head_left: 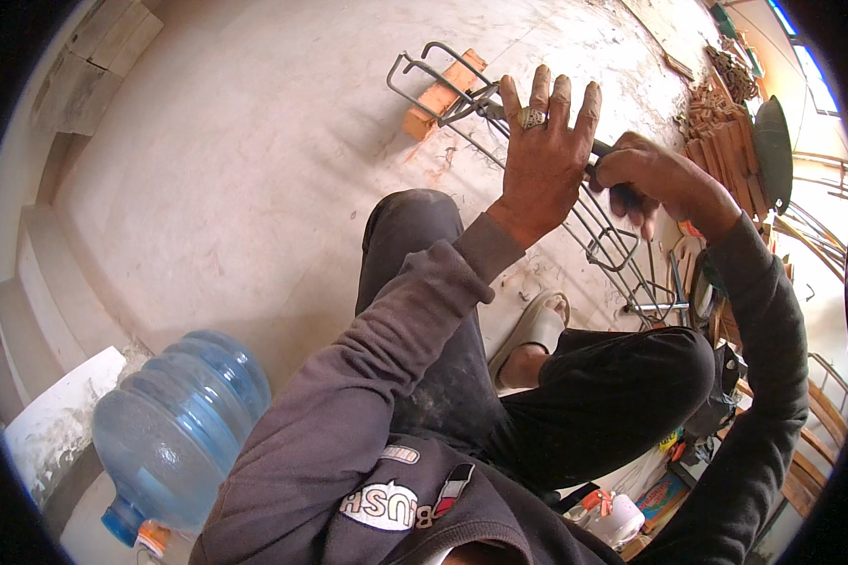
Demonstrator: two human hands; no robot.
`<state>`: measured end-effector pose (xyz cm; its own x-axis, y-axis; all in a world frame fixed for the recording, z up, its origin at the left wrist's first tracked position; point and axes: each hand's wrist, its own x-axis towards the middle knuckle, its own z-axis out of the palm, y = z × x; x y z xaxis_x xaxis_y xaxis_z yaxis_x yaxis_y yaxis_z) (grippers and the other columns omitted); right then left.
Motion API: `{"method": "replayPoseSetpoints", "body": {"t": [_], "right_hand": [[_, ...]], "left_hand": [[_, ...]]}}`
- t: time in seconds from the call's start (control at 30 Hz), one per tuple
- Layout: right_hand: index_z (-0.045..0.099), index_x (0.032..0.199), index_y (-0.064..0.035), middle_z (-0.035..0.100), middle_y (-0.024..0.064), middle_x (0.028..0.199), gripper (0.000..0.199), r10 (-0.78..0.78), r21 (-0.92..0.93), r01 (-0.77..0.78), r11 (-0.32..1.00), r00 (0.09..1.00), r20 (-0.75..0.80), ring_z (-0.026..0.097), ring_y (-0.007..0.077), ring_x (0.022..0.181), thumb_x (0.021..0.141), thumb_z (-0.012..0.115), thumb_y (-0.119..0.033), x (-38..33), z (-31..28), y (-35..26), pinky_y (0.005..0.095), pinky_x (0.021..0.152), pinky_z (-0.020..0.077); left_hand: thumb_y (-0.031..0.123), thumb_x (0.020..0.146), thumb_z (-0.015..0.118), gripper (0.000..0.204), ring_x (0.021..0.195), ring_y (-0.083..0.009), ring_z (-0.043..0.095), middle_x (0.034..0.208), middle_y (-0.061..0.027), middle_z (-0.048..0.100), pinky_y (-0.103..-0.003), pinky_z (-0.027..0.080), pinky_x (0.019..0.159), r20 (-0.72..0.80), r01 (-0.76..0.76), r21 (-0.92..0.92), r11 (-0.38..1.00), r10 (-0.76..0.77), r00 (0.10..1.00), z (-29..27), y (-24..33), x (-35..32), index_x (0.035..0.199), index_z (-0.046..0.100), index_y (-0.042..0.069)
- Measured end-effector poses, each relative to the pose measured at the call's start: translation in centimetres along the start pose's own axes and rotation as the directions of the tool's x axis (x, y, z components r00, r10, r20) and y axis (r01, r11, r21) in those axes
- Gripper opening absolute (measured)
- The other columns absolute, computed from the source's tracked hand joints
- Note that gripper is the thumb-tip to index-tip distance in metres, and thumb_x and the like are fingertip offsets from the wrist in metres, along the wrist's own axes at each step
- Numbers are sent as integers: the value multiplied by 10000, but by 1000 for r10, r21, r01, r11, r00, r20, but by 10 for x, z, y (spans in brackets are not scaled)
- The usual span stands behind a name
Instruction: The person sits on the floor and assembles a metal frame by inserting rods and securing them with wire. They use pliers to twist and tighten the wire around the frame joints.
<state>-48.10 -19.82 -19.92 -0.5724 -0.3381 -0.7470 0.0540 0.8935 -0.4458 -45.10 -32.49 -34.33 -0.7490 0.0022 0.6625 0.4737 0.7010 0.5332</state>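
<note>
A long cage of thin steel bars with bent stirrups (488, 108) runs slantwise from the upper middle towards the lower right. Its far end rests on an orange brick (419, 124). Over the cage, my left hand (545, 165) is open, fingers stretched and apart, with a ring on one finger; whether its palm touches the bars is hidden. Just to its right, my right hand (658, 179) is closed round the dark handle of a tool (600, 148). The tool's working end is hidden behind my left hand.
My sandalled foot (535, 334) stands beside the cage. A large blue water bottle (184, 414) lies at the lower left, near pale steps (52, 282). Stacked reddish-brown pieces (725, 151), a dark green pan (773, 155) and loose rods are along the right. Small items lie at the lower right.
</note>
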Motion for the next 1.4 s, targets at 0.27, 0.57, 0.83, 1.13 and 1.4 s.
{"method": "replayPoseSetpoints", "body": {"t": [0.27,0.57,0.83,1.13,1.4], "right_hand": [[629,998,138,626,151,669,487,-50,431,-65,900,967,250,643,193,508,863,530,-319,0,5,15,339,431,576],[660,999,98,674,160,731,361,57,515,-190,836,963,262,670,222,590,788,556,-177,-29,44,95,314,561,580],[649,1110,92,668,139,773,539,26,600,-131,789,983,180,667,213,677,687,516,-214,-40,105,127,324,681,561],[654,1149,67,671,125,781,567,-68,728,6,685,996,56,664,206,698,675,503,-204,-24,155,166,320,684,551],[476,1421,-31,635,138,1208,779,-103,836,103,539,993,-55,624,209,1014,644,514,-80,-19,185,203,338,851,540]], "left_hand": [[154,853,658,370,1244,-364,526,1049,-147,629,-692,143,1141,92,-101,1,995,101,991,-7,3,-2,1207,635,49],[159,832,682,545,1296,-408,456,1346,-262,498,-559,312,1109,352,-166,-2,986,156,923,-49,43,-20,1344,550,29],[329,838,793,639,1062,-239,496,1143,-155,455,-389,471,870,450,694,-471,545,-528,720,-47,6,-65,1228,421,-13],[218,900,713,334,637,-140,637,756,-86,631,-263,546,525,871,966,-230,122,-417,260,-17,-1,-97,1025,555,-48],[184,947,597,214,617,-173,652,684,-103,651,-344,503,555,849,683,-40,730,-335,408,2,-13,-102,893,639,-19]]}}
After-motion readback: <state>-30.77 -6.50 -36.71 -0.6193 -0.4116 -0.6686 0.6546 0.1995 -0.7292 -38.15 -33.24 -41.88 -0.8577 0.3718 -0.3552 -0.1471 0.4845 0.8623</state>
